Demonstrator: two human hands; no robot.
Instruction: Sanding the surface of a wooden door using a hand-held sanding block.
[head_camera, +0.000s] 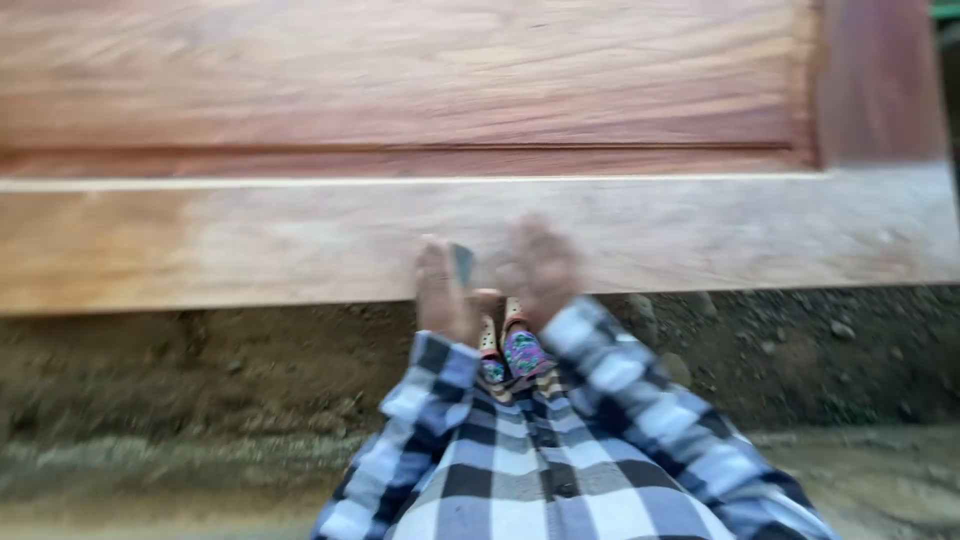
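Both hands press on the lower rail of a reddish wooden door panel (400, 230); the left hand (440, 290) and right hand (543, 268) seemingly pinch a small dark pad (462, 263) between them, grip blurred

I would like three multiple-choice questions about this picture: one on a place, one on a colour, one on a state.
1. Where are both hands?
A. on the lower rail of the wooden panel
B. on the ground
C. in the pockets

2. What colours are the shirt sleeves?
A. plain red
B. blue, white and black checks
C. green stripes

3. How does the panel lie?
A. flat before the person
B. rolled up
C. broken in two

Answers: 1 A, left hand and right hand rest on the wooden panel; 2 B, the sleeves show checks; 3 A, it lies whole.
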